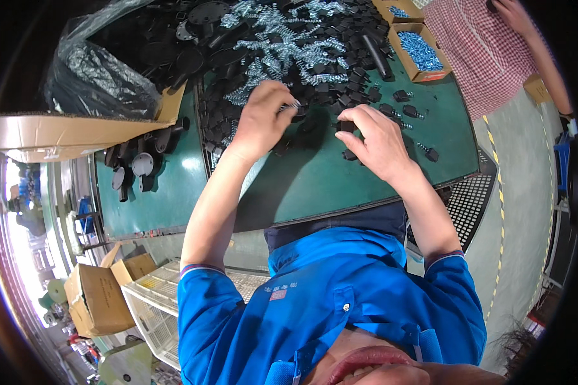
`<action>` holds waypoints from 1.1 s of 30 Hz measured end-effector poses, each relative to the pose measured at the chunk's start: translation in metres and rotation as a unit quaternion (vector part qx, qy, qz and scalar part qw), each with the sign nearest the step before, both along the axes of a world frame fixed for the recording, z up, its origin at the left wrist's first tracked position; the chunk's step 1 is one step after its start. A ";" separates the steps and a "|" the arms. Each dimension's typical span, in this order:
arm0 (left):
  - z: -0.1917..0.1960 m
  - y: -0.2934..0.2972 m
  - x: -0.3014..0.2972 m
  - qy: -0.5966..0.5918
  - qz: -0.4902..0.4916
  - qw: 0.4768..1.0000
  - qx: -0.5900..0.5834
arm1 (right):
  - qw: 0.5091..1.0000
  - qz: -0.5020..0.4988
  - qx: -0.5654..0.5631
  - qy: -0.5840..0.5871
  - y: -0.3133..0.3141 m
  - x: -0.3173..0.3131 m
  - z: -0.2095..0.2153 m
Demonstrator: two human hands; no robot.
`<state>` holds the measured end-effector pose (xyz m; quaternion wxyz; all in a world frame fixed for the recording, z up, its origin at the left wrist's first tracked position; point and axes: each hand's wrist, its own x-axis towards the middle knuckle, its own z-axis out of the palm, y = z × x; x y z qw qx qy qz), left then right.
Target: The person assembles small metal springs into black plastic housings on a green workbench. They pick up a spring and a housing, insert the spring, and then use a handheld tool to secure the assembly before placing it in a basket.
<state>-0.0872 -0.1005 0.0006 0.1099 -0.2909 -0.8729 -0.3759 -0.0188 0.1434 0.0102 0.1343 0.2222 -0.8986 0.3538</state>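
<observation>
My left hand [261,122] is over the near edge of the heap, thumb and fingers pinched on a small silvery piece [295,104] that looks like a coil spring; the fingers partly hide it. Between the thumb and fingertips of my right hand [377,142] is a small black block [345,126]. Loose silver coil springs [282,51] are piled at the far middle of the green table, among many black blocks [331,96]. Right of my right hand lie several black blocks with springs sticking out, one of them a block with spring [430,154] close to the table's right edge.
Open cartons of small blue-silver parts [420,51] stand at the far right. A cardboard box [77,135] with clear plastic overhangs the left side, near round-ended black parts [145,165]. A black tube [376,56] lies beyond my right hand. Another person's arm [539,45] shows at upper right.
</observation>
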 end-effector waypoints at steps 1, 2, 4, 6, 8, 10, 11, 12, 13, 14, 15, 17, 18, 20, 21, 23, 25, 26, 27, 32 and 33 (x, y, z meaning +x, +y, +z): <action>-0.002 0.001 0.001 -0.041 0.025 0.993 0.108 | 1.000 0.005 -0.019 -0.008 0.003 0.002 -0.003; -0.002 0.002 0.001 -0.116 0.082 0.984 0.112 | 0.999 0.010 -0.039 -0.015 0.006 0.004 -0.006; -0.004 0.007 0.002 -0.016 0.127 0.991 -0.029 | 0.997 0.000 -0.069 -0.031 0.010 0.008 -0.006; -0.003 0.008 0.002 0.125 0.144 0.971 -0.144 | 0.994 -0.028 -0.090 -0.047 0.012 0.012 -0.002; -0.003 0.008 0.003 0.119 0.145 0.979 -0.082 | 0.990 -0.053 -0.129 -0.032 0.018 0.011 -0.006; 0.004 0.014 0.012 0.053 0.107 0.993 0.001 | 0.982 -0.052 -0.172 -0.048 0.025 0.010 -0.005; 0.013 0.021 0.020 0.041 0.070 0.996 0.026 | 0.960 -0.049 -0.256 -0.100 0.023 0.010 -0.007; 0.014 0.031 0.029 0.105 0.033 0.994 -0.025 | 0.928 -0.045 -0.338 -0.149 0.017 0.010 -0.011; 0.022 0.044 0.038 0.149 -0.011 0.988 -0.039 | 0.887 -0.040 -0.417 -0.195 0.010 0.009 -0.012; 0.022 0.052 0.047 0.153 -0.008 0.987 -0.051 | 0.887 -0.021 -0.416 -0.200 0.002 0.009 -0.008; 0.021 0.058 0.051 0.157 -0.005 0.986 -0.062 | 0.880 -0.017 -0.419 -0.223 -0.005 0.011 -0.005; 0.019 0.060 0.054 0.183 -0.010 0.982 -0.053 | 0.900 -0.020 -0.396 -0.180 -0.013 0.011 -0.004; 0.018 0.061 0.055 0.195 -0.013 0.979 -0.048 | 0.894 -0.015 -0.406 -0.188 -0.013 0.010 -0.006; 0.018 0.061 0.065 0.013 0.016 0.998 0.067 | 0.882 -0.006 -0.426 -0.201 -0.010 0.006 -0.012; 0.018 0.060 0.068 -0.079 0.029 0.989 0.124 | 0.879 0.000 -0.433 -0.201 -0.009 0.006 -0.013; 0.019 0.050 0.062 -0.334 -0.031 0.872 0.356 | 0.871 0.017 -0.449 -0.200 -0.006 0.005 -0.014; 0.024 0.028 0.048 -0.486 -0.050 0.785 0.381 | 0.858 0.017 -0.482 -0.176 -0.005 0.002 -0.017; 0.022 0.020 0.043 -0.508 -0.045 0.765 0.394 | 0.864 0.020 -0.474 -0.169 -0.004 0.001 -0.018; 0.012 0.012 0.035 -0.497 -0.016 0.784 0.372 | 0.870 0.022 -0.466 -0.161 -0.005 0.000 -0.017; 0.017 0.010 0.025 0.106 0.088 0.989 -0.060 | 0.909 -0.005 -0.393 -0.139 -0.011 0.003 -0.014; 0.025 0.017 0.032 0.209 0.070 0.972 -0.079 | 0.917 -0.016 -0.375 -0.137 -0.012 0.004 -0.014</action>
